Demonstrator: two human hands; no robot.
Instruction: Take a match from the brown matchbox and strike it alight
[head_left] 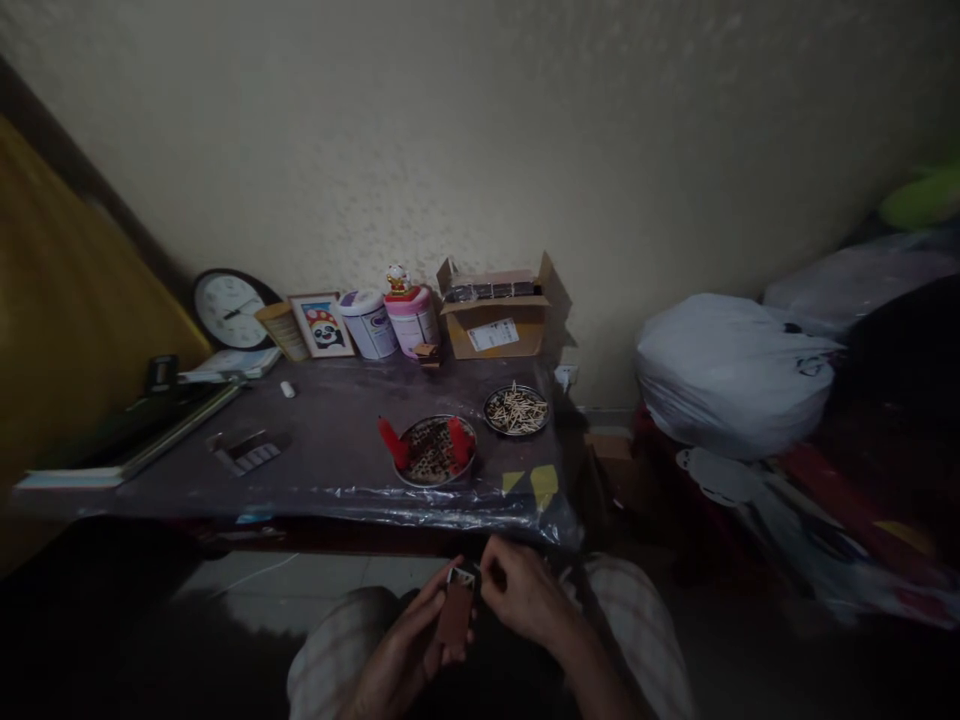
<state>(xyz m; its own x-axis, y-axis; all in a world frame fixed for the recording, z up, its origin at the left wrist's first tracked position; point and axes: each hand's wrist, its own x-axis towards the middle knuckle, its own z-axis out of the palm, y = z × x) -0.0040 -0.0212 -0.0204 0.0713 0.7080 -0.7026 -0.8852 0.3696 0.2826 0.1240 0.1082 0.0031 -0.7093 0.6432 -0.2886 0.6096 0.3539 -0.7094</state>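
Brown, oblong matchbox (454,615) lies in the left of two bare hands (405,645).

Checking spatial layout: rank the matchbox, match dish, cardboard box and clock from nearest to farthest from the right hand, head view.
From the right hand:
1. Matchbox, in the left hand.
2. Match dish, right side of the table.
3. Cardboard box, behind the dish.
4. Clock, back left.

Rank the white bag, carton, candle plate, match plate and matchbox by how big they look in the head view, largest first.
1. White bag
2. Carton
3. Candle plate
4. Match plate and matchbox: too alike to rank; the matchbox is nearer the camera.
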